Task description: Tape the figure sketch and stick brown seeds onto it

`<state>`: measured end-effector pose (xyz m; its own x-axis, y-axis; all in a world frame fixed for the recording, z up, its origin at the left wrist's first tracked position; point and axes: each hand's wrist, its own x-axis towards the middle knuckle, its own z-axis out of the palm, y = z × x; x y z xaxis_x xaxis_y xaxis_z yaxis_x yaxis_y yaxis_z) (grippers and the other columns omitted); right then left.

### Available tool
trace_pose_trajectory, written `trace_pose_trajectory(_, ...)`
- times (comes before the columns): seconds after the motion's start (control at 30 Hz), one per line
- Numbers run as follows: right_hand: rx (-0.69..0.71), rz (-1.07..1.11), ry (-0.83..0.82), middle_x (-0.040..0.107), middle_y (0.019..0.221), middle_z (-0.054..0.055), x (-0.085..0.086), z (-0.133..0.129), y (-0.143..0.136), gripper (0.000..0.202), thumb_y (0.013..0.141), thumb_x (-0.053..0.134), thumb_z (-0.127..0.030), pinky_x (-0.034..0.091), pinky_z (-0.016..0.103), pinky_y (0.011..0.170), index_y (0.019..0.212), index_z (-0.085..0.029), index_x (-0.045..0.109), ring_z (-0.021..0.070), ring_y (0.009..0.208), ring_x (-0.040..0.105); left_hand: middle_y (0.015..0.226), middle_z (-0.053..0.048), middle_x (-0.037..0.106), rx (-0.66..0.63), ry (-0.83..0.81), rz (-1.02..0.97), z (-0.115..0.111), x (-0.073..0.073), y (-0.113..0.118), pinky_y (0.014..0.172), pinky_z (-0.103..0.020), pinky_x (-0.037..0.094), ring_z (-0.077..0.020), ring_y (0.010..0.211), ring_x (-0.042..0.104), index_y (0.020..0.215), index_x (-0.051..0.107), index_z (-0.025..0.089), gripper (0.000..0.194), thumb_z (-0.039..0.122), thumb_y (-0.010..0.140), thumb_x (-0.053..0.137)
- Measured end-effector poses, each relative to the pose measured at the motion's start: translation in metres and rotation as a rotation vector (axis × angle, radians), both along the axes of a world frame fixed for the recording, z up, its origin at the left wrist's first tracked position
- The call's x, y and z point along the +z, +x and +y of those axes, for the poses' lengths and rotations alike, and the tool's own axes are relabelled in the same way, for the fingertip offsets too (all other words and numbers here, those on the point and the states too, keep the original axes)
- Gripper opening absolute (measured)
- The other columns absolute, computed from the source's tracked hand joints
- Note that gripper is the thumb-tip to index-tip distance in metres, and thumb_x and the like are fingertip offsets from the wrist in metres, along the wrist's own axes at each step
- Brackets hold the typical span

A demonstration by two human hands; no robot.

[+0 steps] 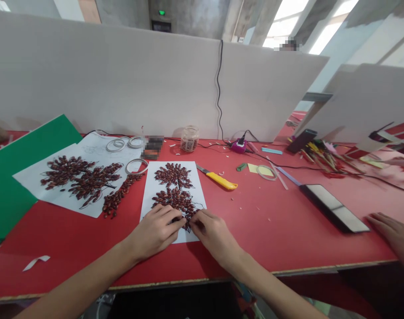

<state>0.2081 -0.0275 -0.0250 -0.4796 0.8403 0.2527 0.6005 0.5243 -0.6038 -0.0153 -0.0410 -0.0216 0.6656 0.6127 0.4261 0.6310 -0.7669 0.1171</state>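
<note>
A white sheet (pixel 189 235) lies in front of me, with two leafy clusters of reddish-brown seeds (pixel 175 175) on drawn black outlines. My left hand (pixel 158 228) rests on the sheet's lower left part, its fingers bent together over the lower cluster. From the right, my right hand (pixel 215 232) meets the same cluster's lower edge, thumb and fingertips pinched. Anything between the fingertips of either hand is too small to make out. Left of the sheet lies a loose strip of seeds (pixel 114 201), beside a second paper (pixel 89 208) with similar clusters.
A yellow cutter (pixel 222 180) lies right of the sheet. Behind are a glass jar (pixel 189 141), tape rings (pixel 136 166) and a purple power socket (pixel 238 146). A phone (pixel 335 208) and another person's hand (pixel 391 230) are at right; a green board (pixel 9 190) at left.
</note>
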Motion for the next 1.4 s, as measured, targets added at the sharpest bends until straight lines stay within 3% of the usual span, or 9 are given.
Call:
trace_pose_trajectory(0.3,0.108,-0.039,0.089,0.063,0.092,0.007,-0.003,-0.016,0.004,0.019,0.098,0.051,-0.009,0.055,0.032,0.075,0.096,-0.020,0.067,0.0197,0.085,0.062,0.111,-0.009,0.067,-0.006,-0.033,0.069,-0.002,0.001,0.001,0.083,-0.039,0.043,-0.0246,0.099,0.059,0.120,0.061,0.016,0.024,0.015,0.097,0.053)
trace_pose_trajectory(0.47,0.166,-0.154,0.125,0.060,0.093,0.008,0.008,-0.016,0.010,0.021,0.101,0.049,-0.014,0.055,0.037,0.077,0.095,-0.018,0.069,0.0214,0.088,0.058,0.115,-0.009,0.067,-0.028,-0.027,0.140,-0.001,0.003,0.000,0.085,-0.040,0.042,-0.0247,0.100,0.059,0.121,0.060,0.014,0.027,0.011,0.095,0.053)
trace_pose_trajectory(0.6,0.261,-0.198,0.136,0.058,0.097,0.009,0.016,-0.005,0.020,0.026,0.104,0.047,-0.019,0.056,0.035,0.077,0.111,-0.020,0.072,0.0202,0.088,0.059,0.115,-0.010,0.067,-0.031,-0.030,0.143,-0.001,0.001,0.000,0.086,-0.040,0.043,-0.0248,0.101,0.059,0.122,0.060,0.014,0.028,0.013,0.094,0.055)
trace_pose_trajectory(0.77,0.260,-0.068,0.141,0.059,0.109,0.010,0.016,0.006,0.034,0.035,0.103,0.046,-0.018,0.057,0.035,0.080,0.134,-0.024,0.062,0.0197,0.095,0.061,0.113,-0.008,0.067,0.012,-0.089,-0.031,0.000,-0.001,-0.002,0.087,-0.039,0.045,-0.0242,0.102,0.060,0.121,0.063,0.019,0.028,0.013,0.095,0.054)
trace_pose_trajectory(0.93,0.267,-0.231,0.286,0.063,0.109,0.010,0.017,0.003,0.033,0.030,0.102,0.049,-0.020,0.052,0.041,0.081,0.126,-0.025,0.067,0.0229,0.093,0.058,0.115,-0.007,0.066,0.118,-0.153,-0.229,0.005,-0.001,-0.003,0.093,-0.040,0.046,-0.0229,0.105,0.059,0.115,0.067,0.021,0.027,0.011,0.097,0.050)
trace_pose_trajectory(1.13,0.353,-0.476,0.460,0.066,0.102,0.010,0.025,0.006,0.029,0.028,0.104,0.046,-0.020,0.046,0.041,0.079,0.125,-0.020,0.065,0.0241,0.091,0.059,0.120,-0.007,0.065,-0.032,-0.135,-0.027,-0.001,0.001,-0.006,0.091,-0.040,0.045,-0.0248,0.108,0.057,0.123,0.063,0.022,0.031,0.012,0.095,0.055)
trace_pose_trajectory(1.4,0.504,-0.619,0.562,0.068,0.101,0.008,0.043,0.019,0.027,0.028,0.104,0.048,-0.020,0.044,0.038,0.080,0.128,-0.018,0.062,0.0234,0.093,0.058,0.120,-0.011,0.065,-0.061,-0.057,0.113,0.000,0.000,-0.007,0.093,-0.041,0.043,-0.0264,0.108,0.058,0.124,0.059,0.017,0.030,0.014,0.094,0.058)
